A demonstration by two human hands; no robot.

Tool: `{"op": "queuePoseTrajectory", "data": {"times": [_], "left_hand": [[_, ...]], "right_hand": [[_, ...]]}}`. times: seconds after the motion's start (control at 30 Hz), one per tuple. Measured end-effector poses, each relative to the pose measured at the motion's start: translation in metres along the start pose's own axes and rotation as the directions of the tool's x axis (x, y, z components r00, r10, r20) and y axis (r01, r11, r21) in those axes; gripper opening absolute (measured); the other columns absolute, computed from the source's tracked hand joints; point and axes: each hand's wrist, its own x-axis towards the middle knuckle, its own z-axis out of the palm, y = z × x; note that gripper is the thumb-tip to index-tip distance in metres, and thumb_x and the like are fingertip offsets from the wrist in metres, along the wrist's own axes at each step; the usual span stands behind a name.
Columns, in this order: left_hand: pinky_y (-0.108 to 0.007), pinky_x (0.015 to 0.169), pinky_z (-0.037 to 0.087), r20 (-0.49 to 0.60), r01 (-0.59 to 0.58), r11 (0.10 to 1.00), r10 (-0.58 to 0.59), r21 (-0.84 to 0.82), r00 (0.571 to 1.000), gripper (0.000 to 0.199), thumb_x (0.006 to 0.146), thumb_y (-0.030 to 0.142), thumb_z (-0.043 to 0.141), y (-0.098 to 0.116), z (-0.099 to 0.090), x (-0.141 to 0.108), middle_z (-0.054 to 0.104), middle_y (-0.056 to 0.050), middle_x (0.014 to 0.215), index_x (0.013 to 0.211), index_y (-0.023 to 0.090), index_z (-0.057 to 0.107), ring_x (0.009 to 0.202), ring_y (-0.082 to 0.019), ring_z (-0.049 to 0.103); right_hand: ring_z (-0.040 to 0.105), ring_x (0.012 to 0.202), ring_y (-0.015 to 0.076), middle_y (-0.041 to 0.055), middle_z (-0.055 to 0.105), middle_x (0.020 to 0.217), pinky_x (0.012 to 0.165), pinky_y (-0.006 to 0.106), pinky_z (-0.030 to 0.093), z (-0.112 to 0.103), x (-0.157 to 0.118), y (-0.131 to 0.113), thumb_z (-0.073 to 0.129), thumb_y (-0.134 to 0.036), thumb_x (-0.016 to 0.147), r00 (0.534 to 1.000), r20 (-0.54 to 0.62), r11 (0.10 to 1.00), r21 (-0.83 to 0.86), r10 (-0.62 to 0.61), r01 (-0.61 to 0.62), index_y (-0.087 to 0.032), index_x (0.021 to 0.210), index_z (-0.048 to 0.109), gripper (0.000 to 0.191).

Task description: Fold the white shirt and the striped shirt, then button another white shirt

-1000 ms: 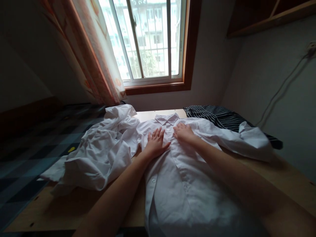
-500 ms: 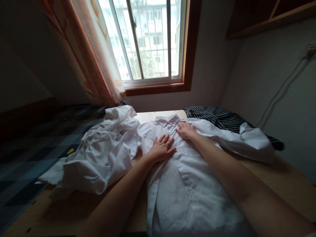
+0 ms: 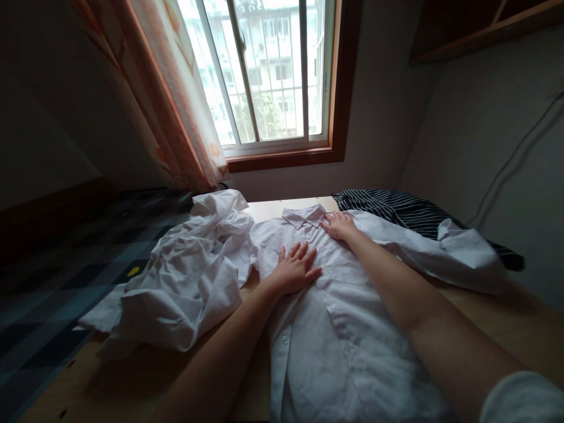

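Note:
A white button-up shirt (image 3: 326, 329) lies face up on a wooden board (image 3: 238, 379), its collar toward the window and one sleeve stretched out to the right. My left hand (image 3: 296, 270) rests flat on the shirt's chest, fingers spread, just left of the button line. Higher up, close to the collar, my right hand (image 3: 338, 225) lies on the shirt front with its fingers stretched out. Neither hand grips anything. The lower part of the shirt runs out of view at the bottom.
Crumpled white cloth (image 3: 189, 282) is heaped on the left. A dark garment with white stripes (image 3: 396, 208) lies behind the right sleeve. Checked dark fabric (image 3: 57, 294) covers the surface at far left. A curtain (image 3: 176, 100) hangs beside the window (image 3: 268, 82).
The whole view has shifted a little, so everything appears slightly farther right. Both hands still lie on the shirt in nearly the same places.

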Motion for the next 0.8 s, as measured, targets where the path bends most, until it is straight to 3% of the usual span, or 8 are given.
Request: {"op": "queuePoseTrajectory", "data": {"times": [0.17, 0.27, 0.47, 0.57, 0.63, 0.7, 0.73, 0.8], "left_hand": [[-0.060, 0.118, 0.003, 0.002, -0.002, 1.000, 0.002, -0.005, 1.000, 0.075, 0.094, 0.068, 0.026, -0.001, 0.000, 0.001, 0.011, -0.010, 0.164, 0.155, 0.025, 0.024, 0.152, -0.029, 0.007], [-0.061, 0.118, 0.002, 0.007, -0.002, 1.000, 0.002, -0.009, 1.000, 0.074, 0.094, 0.068, 0.025, -0.001, -0.001, 0.001, 0.011, -0.009, 0.164, 0.155, 0.026, 0.024, 0.152, -0.030, 0.006], [-0.060, 0.118, 0.006, -0.018, -0.004, 1.000, 0.004, -0.018, 1.000, 0.072, 0.094, 0.067, 0.031, 0.003, 0.000, -0.001, 0.018, -0.009, 0.164, 0.153, 0.027, 0.030, 0.151, -0.031, 0.012], [-0.050, 0.118, 0.022, -0.180, 0.040, 0.999, -0.043, -0.016, 0.983, 0.062, 0.095, 0.061, 0.036, 0.000, -0.012, -0.002, 0.032, -0.007, 0.159, 0.147, 0.027, 0.041, 0.145, -0.028, 0.029], [-0.041, 0.112, 0.035, -0.361, 0.189, 0.982, -0.179, -0.008, 0.915, 0.050, 0.100, 0.049, 0.032, -0.010, -0.031, -0.002, 0.050, -0.009, 0.147, 0.136, 0.022, 0.054, 0.133, -0.025, 0.046], [-0.040, 0.102, 0.043, -0.476, 0.411, 0.912, -0.356, 0.011, 0.804, 0.046, 0.101, 0.034, 0.027, -0.028, -0.054, -0.002, 0.063, -0.015, 0.126, 0.119, 0.015, 0.065, 0.118, -0.028, 0.056], [-0.043, 0.097, 0.045, -0.499, 0.520, 0.853, -0.436, 0.037, 0.749, 0.045, 0.099, 0.030, 0.029, -0.039, -0.065, -0.001, 0.065, -0.019, 0.119, 0.114, 0.011, 0.067, 0.115, -0.031, 0.057], [-0.046, 0.091, 0.046, -0.442, 0.653, 0.752, -0.556, 0.094, 0.704, 0.040, 0.096, 0.025, 0.036, -0.063, -0.081, 0.000, 0.065, -0.024, 0.115, 0.112, 0.006, 0.067, 0.113, -0.035, 0.057]], "right_hand": [[0.014, 0.149, 0.0278, 0.0126, 0.017, 0.163, 0.118, 0.047, 0.008, 0.005, 0.004, 0.001, 0.021, -0.060, 0.097, 1.000, -0.009, 1.000, -0.003, 0.010, -0.010, -0.021, 0.156, 0.025, 0.071], [0.021, 0.147, 0.0294, 0.0140, 0.027, 0.160, 0.117, 0.049, 0.012, -0.001, 0.001, -0.003, 0.026, -0.057, 0.097, 0.999, -0.025, 0.999, -0.032, -0.024, 0.023, -0.020, 0.153, 0.033, 0.068], [0.041, 0.133, 0.0334, 0.0179, 0.050, 0.143, 0.108, 0.051, 0.028, -0.043, -0.010, 0.000, 0.040, -0.040, 0.095, 0.981, -0.192, 0.993, -0.115, -0.025, 0.003, -0.017, 0.135, 0.055, 0.049], [0.052, 0.123, 0.0339, 0.0168, 0.056, 0.137, 0.098, 0.048, 0.039, -0.066, -0.011, 0.026, 0.047, -0.038, 0.093, 0.977, -0.198, 0.993, -0.072, 0.075, -0.090, -0.020, 0.135, 0.056, 0.046], [0.054, 0.121, 0.0331, 0.0152, 0.057, 0.136, 0.095, 0.045, 0.042, -0.073, -0.009, 0.051, 0.047, -0.038, 0.093, 0.974, -0.175, 0.988, -0.030, 0.147, -0.154, -0.022, 0.133, 0.058, 0.044], [0.055, 0.120, 0.0324, 0.0143, 0.059, 0.135, 0.094, 0.044, 0.043, -0.074, -0.008, 0.075, 0.047, -0.040, 0.094, 0.966, -0.162, 0.979, 0.003, 0.203, -0.205, -0.022, 0.132, 0.059, 0.044], [0.056, 0.120, 0.0327, 0.0147, 0.060, 0.134, 0.094, 0.044, 0.043, -0.072, -0.009, 0.084, 0.047, -0.042, 0.094, 0.962, -0.159, 0.975, 0.011, 0.222, -0.223, -0.021, 0.132, 0.059, 0.044], [0.055, 0.120, 0.0341, 0.0159, 0.061, 0.131, 0.093, 0.045, 0.043, -0.065, -0.010, 0.095, 0.044, -0.047, 0.095, 0.954, -0.170, 0.969, 0.008, 0.246, -0.249, -0.021, 0.128, 0.062, 0.045]]}}
